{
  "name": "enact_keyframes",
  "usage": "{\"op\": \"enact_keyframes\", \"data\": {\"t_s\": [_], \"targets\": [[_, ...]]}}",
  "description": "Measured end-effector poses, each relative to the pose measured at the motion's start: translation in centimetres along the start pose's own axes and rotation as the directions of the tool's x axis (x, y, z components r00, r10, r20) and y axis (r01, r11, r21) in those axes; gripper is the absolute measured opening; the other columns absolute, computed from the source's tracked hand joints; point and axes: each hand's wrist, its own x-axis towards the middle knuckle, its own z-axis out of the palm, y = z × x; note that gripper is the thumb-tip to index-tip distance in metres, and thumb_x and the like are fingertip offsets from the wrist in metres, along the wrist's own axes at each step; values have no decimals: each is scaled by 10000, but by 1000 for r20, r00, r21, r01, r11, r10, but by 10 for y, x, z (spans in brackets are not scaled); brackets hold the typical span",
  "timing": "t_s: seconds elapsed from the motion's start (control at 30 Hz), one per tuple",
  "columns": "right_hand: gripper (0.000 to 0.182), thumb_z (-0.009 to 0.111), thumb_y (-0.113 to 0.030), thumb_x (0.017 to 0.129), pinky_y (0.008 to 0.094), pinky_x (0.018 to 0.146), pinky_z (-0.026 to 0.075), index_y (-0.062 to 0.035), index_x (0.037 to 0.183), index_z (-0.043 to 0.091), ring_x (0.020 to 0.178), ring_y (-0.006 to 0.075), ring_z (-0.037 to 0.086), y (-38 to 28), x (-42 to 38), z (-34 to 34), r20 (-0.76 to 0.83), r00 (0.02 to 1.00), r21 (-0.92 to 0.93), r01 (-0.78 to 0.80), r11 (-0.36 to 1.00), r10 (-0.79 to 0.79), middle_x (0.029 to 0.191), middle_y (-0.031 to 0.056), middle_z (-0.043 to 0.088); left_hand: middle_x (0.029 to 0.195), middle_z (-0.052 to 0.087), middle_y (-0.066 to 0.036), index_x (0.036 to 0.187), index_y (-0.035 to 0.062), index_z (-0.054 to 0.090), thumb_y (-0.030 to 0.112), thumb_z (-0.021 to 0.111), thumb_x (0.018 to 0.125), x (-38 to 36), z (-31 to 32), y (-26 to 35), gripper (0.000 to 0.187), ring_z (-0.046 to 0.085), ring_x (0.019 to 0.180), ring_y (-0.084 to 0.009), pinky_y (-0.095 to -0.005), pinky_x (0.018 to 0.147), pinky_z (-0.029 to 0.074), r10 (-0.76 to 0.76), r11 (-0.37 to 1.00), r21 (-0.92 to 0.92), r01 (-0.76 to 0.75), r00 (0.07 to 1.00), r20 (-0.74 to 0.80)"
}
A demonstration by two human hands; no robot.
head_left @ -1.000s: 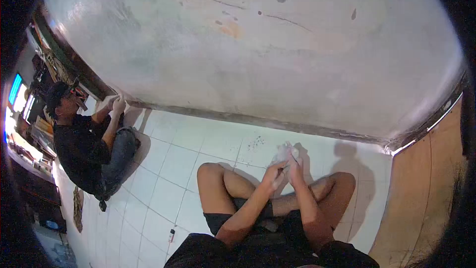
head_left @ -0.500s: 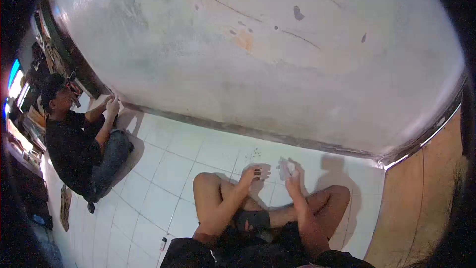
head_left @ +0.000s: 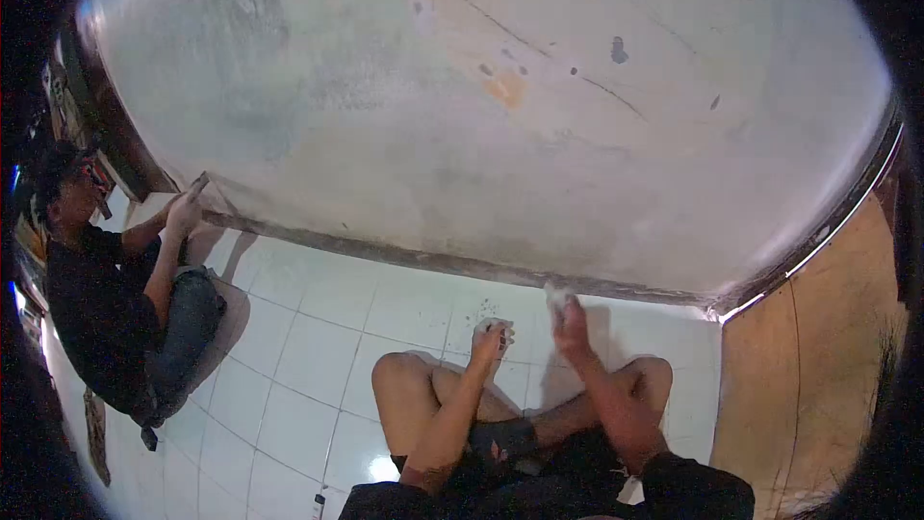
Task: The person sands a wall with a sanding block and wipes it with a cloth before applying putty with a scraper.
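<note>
My left hand [head_left: 493, 337] is above the white tiles, its fingers curled in. Something small and dark shows at the fingers, too small to name. My right hand [head_left: 570, 324] is raised near the foot of the wall, closed on a pale, whitish piece [head_left: 556, 297] at its fingertips. That piece is blurred, and I cannot make out its kind. The two hands are apart. On the floor just beyond my left hand lie several small dark specks [head_left: 484, 308].
A pale, stained wall [head_left: 462, 154] rises in front, with a dark strip along its base. At the left sits another person [head_left: 115, 299], hands raised near the wall. A brown panel [head_left: 808, 356] stands at the right. White tiles [head_left: 289, 366] cover the floor.
My right hand has moved up towards the wall with the pale piece. The left hand's fingers have curled in more. The view has shifted, and the other person's hand is higher against the wall.
</note>
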Motion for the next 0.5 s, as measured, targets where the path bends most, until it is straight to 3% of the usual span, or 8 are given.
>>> {"op": "enact_keyframes", "data": {"t_s": [0.07,0.1,0.17,0.27,0.33,0.43,0.5], "targets": [[369,530,-156,902,437,823,456,-27,1247,519,948,424,562,-39,47,-20,27,1000,-258,15,966,-9,1066,258,565,760,645,-57,920,52,614,158,512,886,-2,1,2,151,598,597,-127,-230,493,449,-4,1000,-16,4,1000,3],[385,537,-145,892,445,806,459,-39,1262,514,944,445,552,-61,67,-29,27,999,-295,28,955,-21,1066,274,558,765,645,-61,915,48,610,152,514,888,6,-1,-4,144,599,599,-129,-227,496,450,-19,1000,-4,19,1000,-9],[432,564,-125,864,452,765,468,-57,1287,504,904,423,567,-110,105,-41,-34,949,-329,286,900,-314,1051,262,566,770,642,-69,906,40,603,138,520,890,11,1,-3,129,596,602,-132,-224,503,450,-22,999,-24,21,1000,-16],[432,598,-112,822,457,714,487,-89,1249,537,825,365,596,-162,148,-51,78,861,-635,432,640,-503,1036,213,564,767,630,-81,893,26,593,112,529,885,5,6,5,107,584,603,-133,-227,517,454,4,994,-113,-5,1000,-7],[412,602,-125,814,452,684,502,-118,1223,558,790,334,607,-173,169,-51,127,811,-776,440,452,-572,1027,184,555,758,621,-87,886,19,591,96,533,879,6,5,3,97,575,602,-133,-234,529,463,17,987,-158,-17,1000,1],[368,579,-137,816,440,625,516,-132,1184,583,755,302,614,-201,192,-42,204,806,-817,453,357,-556,1034,162,540,734,608,-80,875,16,591,88,532,876,14,2,5,94,566,596,-134,-245,542,476,-44,996,-74,45,999,17],[363,568,-154,823,420,573,515,-135,1185,584,747,290,615,-205,205,-36,237,794,-838,459,296,-559,1024,150,540,734,608,-78,874,15,593,88,532,875,9,4,8,95,567,595,-134,-247,541,479,0,995,-97,1,1000,10]]}}
